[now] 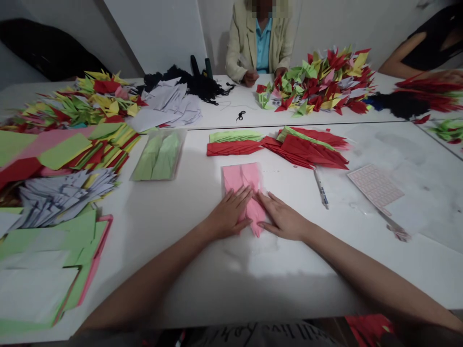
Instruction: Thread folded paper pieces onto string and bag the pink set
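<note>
Finds pink packet (255, 212) lying flat on white table (159, 212), near the middle of the near side. Appears transparent on the outside, with folded pink pieces (233, 177) in two rows side by side within. Records left hand (231, 212) palm down over left part of packet, fingers extended and close together, thumb reaching toward the middle. Records right hand (284, 217) laid likewise along right edge, fingers straight, thumb spread apart below. Rates both hands as flat and fully opened, touching packet from above, with grasp closed on nothing; cannot tell how firmly pressed. Lists green packet (159, 156) farther off to the left, well apart from hands. Notes red and green strips (235, 144) just beyond pink packet, with red pile (307, 152) adjoining at right. Locates pen (321, 190) near that pile, label sheet (376, 188) farther right. Places grey bundle (68, 195) and green sheets (79, 246) at far left. Observes co-worker's hands (250, 78) opposite, near large heap (318, 82) of coloured folded paper.
</note>
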Available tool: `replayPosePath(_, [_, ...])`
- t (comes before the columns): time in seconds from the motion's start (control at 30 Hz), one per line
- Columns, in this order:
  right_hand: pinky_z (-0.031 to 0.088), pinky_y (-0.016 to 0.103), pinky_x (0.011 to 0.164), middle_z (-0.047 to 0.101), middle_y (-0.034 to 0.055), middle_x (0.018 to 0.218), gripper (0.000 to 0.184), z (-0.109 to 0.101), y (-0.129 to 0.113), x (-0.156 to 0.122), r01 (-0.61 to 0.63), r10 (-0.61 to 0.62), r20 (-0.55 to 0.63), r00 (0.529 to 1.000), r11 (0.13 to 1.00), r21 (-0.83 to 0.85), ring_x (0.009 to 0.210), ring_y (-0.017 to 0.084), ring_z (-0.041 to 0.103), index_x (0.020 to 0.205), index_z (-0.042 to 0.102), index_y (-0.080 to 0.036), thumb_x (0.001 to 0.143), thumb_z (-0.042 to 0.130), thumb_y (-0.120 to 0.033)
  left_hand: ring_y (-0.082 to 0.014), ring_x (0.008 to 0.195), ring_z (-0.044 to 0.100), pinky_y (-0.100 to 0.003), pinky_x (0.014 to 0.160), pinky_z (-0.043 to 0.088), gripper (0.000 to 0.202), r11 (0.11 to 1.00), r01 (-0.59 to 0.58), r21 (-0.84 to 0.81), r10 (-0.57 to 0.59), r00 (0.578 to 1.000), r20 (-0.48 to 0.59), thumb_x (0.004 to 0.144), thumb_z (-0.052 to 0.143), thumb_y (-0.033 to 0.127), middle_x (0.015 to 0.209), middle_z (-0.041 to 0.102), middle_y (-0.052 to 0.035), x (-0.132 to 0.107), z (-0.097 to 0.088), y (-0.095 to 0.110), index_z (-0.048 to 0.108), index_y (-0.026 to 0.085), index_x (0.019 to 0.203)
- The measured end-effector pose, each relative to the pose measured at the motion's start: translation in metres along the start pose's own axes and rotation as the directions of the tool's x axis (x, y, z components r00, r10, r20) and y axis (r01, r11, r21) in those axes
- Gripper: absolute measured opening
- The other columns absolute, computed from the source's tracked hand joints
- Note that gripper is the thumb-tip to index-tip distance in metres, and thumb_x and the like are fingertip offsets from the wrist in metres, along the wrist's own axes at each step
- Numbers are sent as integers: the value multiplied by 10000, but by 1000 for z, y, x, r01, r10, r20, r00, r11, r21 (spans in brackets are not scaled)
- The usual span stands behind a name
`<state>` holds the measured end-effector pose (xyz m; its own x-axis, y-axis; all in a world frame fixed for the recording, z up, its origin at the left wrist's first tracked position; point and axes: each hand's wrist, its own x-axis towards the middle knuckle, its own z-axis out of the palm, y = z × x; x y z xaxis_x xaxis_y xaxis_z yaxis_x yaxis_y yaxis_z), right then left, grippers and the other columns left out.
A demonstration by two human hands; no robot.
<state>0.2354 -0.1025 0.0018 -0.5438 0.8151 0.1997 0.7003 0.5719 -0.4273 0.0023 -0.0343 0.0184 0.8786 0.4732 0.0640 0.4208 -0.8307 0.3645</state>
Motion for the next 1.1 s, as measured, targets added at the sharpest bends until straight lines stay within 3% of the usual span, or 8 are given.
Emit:
replayPosePath(0.2, [208, 551, 1204, 271, 202, 1572, 935, -8, 2, 0, -1, 0, 39, 999, 1000, 26, 1441, 267, 329, 1539, -115, -112, 942, 487, -504, -272, 1504, 147, -492, 1220, 96, 722, 999, 34, 23, -33, 999, -14, 953, 409, 513, 1610, 196, -132, 0, 3, 0, 179, 161, 1540])
replayPosePath(0.4, [97, 626, 1193, 168, 217, 1597, 1157, -13, -24, -10, 7, -5, 74, 997, 1000, -18, 1480, 343, 196, 1545, -95, -112, 804, 593, -673, -282, 1502, 152, -501, 1218, 105, 674, 999, 35, 9, -35, 999, -36, 953, 420, 492, 1604, 224, -134, 0, 6, 1, 263, 160, 1519])
replayPosePath(0.57, [87, 615, 1202, 266, 193, 1576, 1017, -12, -35, -17, 80, -75, 79, 994, 995, -64, 1484, 307, 207, 1555, -36, -123, 874, 542, -611, -284, 1501, 155, -504, 1212, 96, 712, 1000, 27, 6, -26, 999, -31, 922, 452, 569, 1610, 221, -101, 2, 6, 1, 286, 206, 1512])
replayPosePath(0.7, [209, 571, 1204, 313, 194, 1557, 971, -12, -36, -29, 265, -260, 121, 958, 964, -30, 1465, 296, 266, 1554, 1, -98, 898, 533, -576, -293, 1492, 181, -499, 1209, 78, 842, 999, 33, 12, -33, 999, 11, 856, 517, 640, 1615, 201, -106, 5, 5, 1, 247, 209, 1527])
replayPosePath(0.8, [370, 491, 1157, 357, 169, 1540, 763, -11, -37, -41, 307, -299, 124, 946, 951, -48, 1445, 260, 318, 1559, 4, -143, 982, 467, -331, -296, 1494, 172, -492, 1209, 56, 840, 999, 32, 16, -33, 999, 12, 857, 514, 640, 1617, 194, -105, 5, 6, 1, 244, 215, 1529])
replayPosePath(0.93, [462, 428, 1100, 458, 103, 1490, 680, -9, -38, -50, 298, -285, 134, 949, 951, -86, 1388, 224, 425, 1561, 18, -248, 988, 351, -97, -303, 1495, 164, -494, 1209, 47, 873, 999, 38, 7, -37, 999, -1, 837, 482, 705, 1616, 200, -105, 5, 6, 1, 259, 217, 1526])
replayPosePath(1.03, [529, 428, 1011, 600, 107, 1355, 634, -6, -39, -46, 217, -216, 30, 976, 975, -40, 1261, 236, 567, 1557, 134, -243, 988, 388, -125, -310, 1496, 155, -504, 1207, 55, 874, 999, 33, 12, -33, 999, 17, 839, 516, 674, 1617, 194, -113, 6, 6, 1, 249, 208, 1528])
replayPosePath(1.1, [576, 412, 900, 698, 89, 1158, 588, -3, -40, -40, 123, -118, -84, 989, 991, 58, 1062, 224, 669, 1524, 225, -237, 984, 456, -193, -321, 1491, 168, -531, 1201, 51, 875, 1000, 11, 13, -11, 1000, 1, 839, 530, 662, 1611, 208, -127, 6, 6, 0, 247, 200, 1526])
